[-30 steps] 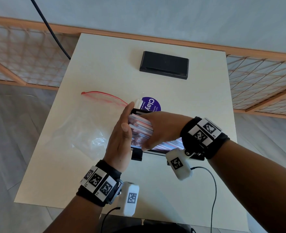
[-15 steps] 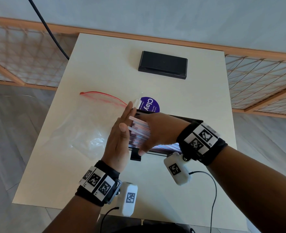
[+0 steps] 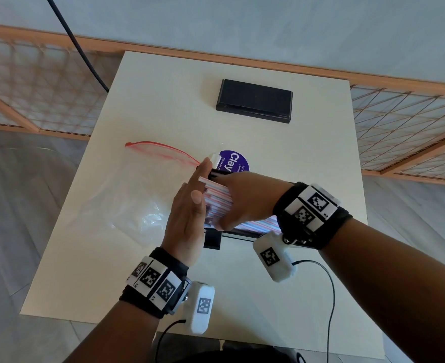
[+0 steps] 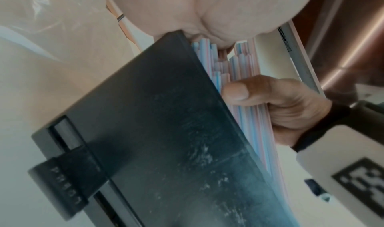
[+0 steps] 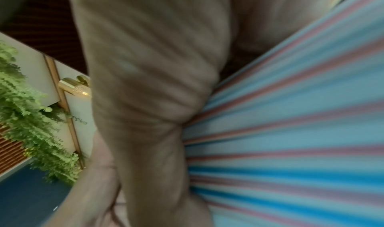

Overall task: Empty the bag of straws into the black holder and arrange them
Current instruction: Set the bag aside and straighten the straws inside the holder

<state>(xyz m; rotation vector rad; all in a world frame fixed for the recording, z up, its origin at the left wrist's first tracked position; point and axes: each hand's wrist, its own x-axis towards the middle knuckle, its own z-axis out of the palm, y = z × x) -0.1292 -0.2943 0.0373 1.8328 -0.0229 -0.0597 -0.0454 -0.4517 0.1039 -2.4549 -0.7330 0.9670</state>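
While the head view is looking down, the black holder (image 3: 212, 238) is sitting mid-table with the straws (image 3: 217, 199) lying in it; the right hand (image 3: 245, 200) is curling over the bundle and gripping it, and the left hand (image 3: 187, 218), fingers straight, is pressing flat against the straw ends. The bag (image 3: 127, 195) is lying slack left of the holder.

Left wrist view: ends are sitting uneven, the thumb (image 4: 239, 91) pinning them.

Right wrist view: blurred stripes only. Light, slick tubes probably; clasping mid-bundle seems safest.
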